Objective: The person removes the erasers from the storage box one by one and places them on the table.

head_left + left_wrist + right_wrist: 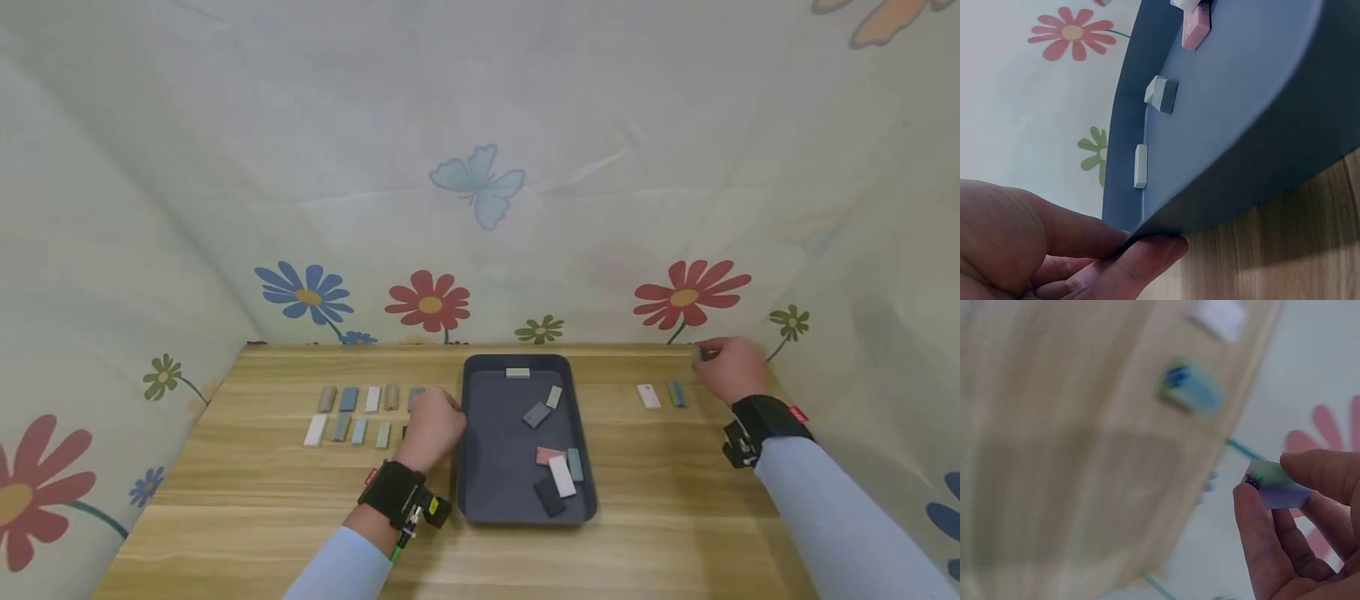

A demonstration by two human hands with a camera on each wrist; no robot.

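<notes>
My left hand point(432, 427) pinches the left rim of a dark grey-blue tray point(491, 467); in the left wrist view thumb and fingers lie on either side of the tray wall. Inside the tray are several small erasers, among them a white eraser point(562, 476), a dark eraser point(550, 497) and a pink eraser point(550, 456). Over at the right, raised off the table, my right hand point(738, 371) holds a small green-and-purple eraser point(1275, 485) with a dark print, between thumb and fingers. Below it lie a white eraser point(648, 396) and a blue-green eraser point(677, 394).
Left of the tray, several erasers lie in two rows, including a blue eraser point(348, 399) and a white eraser point(316, 430); my left hand partly covers the row ends. A flowered cloth point(360, 208) hangs behind the wooden table point(247, 517) and along its sides.
</notes>
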